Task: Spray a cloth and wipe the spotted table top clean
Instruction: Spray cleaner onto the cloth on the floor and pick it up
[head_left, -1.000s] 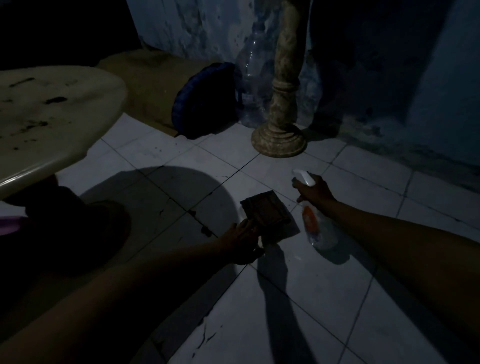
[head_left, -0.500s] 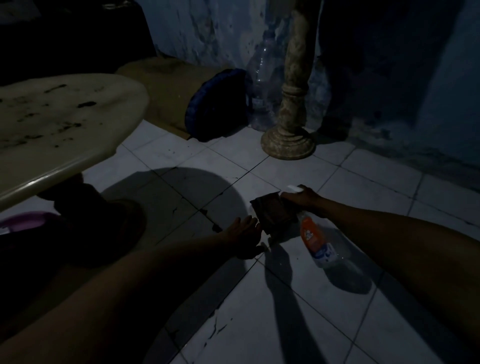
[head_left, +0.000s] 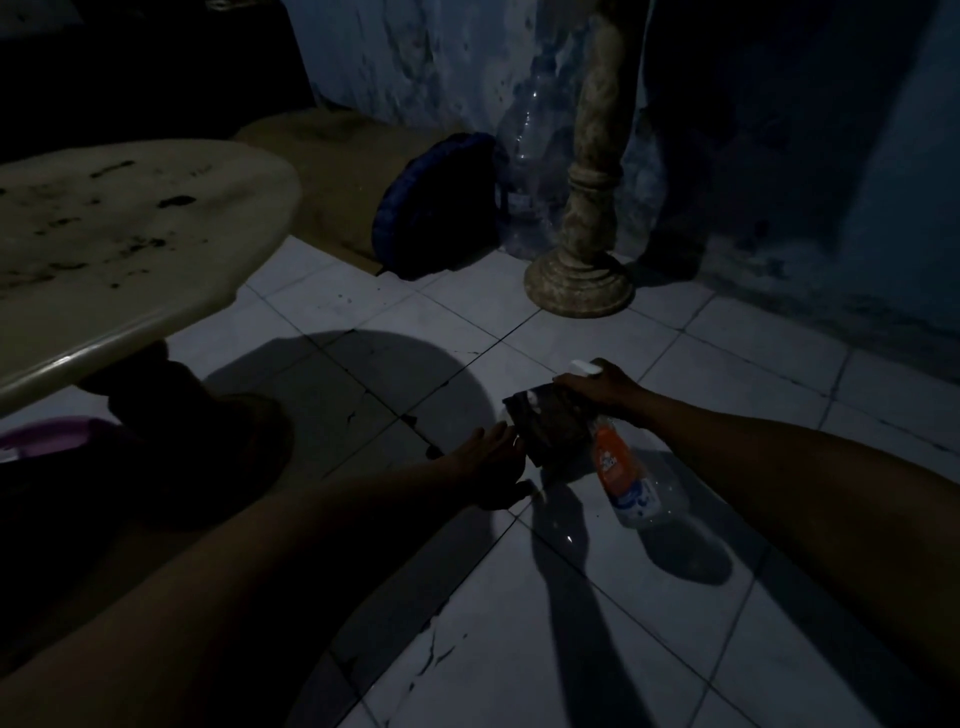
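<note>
The room is dim. My right hand (head_left: 597, 387) grips the white head of a clear spray bottle (head_left: 626, 483) with an orange label, which hangs tilted above the floor. A dark brown cloth (head_left: 550, 426) sits right under that hand, against the bottle's nozzle. My left hand (head_left: 493, 462) is stretched out flat with its fingers apart, the fingertips at the cloth's lower left edge; I cannot tell if they touch it. The pale oval table top (head_left: 130, 244) with dark spots lies at the upper left, well apart from both hands.
The table's dark pedestal (head_left: 171, 395) stands on the white tiled floor (head_left: 571, 623). A stone column base (head_left: 579, 280), a large clear water bottle (head_left: 524, 182) and a blue-rimmed round object (head_left: 431, 202) line the back wall. A purple basin (head_left: 47, 436) sits at far left.
My right hand brought the spray bottle left onto the cloth. My left hand went from gripping the cloth's bottom edge to lying flat with its fingers apart. The view shifted, showing more of the table.
</note>
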